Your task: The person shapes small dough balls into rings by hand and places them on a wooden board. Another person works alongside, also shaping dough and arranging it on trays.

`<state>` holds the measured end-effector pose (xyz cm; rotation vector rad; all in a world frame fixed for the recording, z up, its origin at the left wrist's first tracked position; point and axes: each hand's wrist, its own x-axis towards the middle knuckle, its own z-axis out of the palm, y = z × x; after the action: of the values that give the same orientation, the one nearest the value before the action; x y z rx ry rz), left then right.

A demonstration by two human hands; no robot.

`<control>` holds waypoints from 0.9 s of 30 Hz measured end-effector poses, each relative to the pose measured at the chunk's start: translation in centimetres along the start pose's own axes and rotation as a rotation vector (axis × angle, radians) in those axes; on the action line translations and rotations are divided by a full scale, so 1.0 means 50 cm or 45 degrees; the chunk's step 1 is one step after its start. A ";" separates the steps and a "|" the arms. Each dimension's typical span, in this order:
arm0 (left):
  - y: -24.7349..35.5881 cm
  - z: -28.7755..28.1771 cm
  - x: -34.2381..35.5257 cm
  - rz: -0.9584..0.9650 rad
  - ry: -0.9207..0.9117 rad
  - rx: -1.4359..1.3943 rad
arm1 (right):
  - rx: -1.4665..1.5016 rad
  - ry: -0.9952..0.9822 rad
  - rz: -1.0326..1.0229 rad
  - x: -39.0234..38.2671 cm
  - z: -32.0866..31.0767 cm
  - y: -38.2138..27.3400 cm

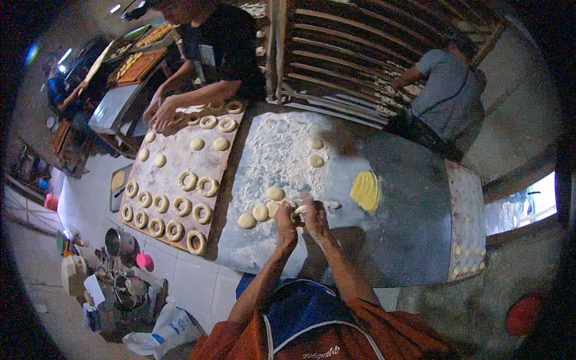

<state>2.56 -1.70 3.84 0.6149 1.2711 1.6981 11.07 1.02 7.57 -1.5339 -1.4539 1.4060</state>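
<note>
Blue apron (306, 315) and rust-red sleeves (237, 336) of the wearer, in the foreground. A pale dough strand (300, 210) lies between the two hands, at the near part of a grey worktable (414, 216). Left hand (287, 221): fingers curled, closed on the strand. Right hand (315, 218): closed on it also, beside the left; the exact finger contacts cannot be told. Just left of the hands, a cluster of round dough balls (260, 212); beyond, scattered flour (276, 141); to the right, a flattened yellow patch (366, 191). Left of the table, a floured board (174, 165) bearing dough rings (207, 195) in rows, a co-worker's hands (161, 115) over its far part. Background: slatted rack (336, 55) and a person in a grey shirt (447, 87).
</note>
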 end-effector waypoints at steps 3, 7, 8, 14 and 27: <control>-0.065 -0.077 0.035 0.241 -0.314 0.410 | 0.149 0.167 -0.147 -0.002 0.035 0.038; -0.009 -0.062 0.035 0.200 -0.183 0.463 | -0.204 0.129 -0.142 0.019 0.062 0.084; -0.018 -0.072 0.040 -0.142 -0.096 -0.141 | -0.297 0.199 -0.430 0.024 0.070 0.106; 0.047 -0.118 0.082 0.492 -0.319 1.119 | -0.095 0.286 -0.292 0.027 0.147 0.094; 0.114 -0.260 0.184 -0.410 -0.072 -0.906 | 0.325 0.100 -0.148 0.076 0.316 0.020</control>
<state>-14.27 -0.32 3.50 0.0278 0.6053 1.6887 -3.97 0.66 1.40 -1.3092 -1.2426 1.3865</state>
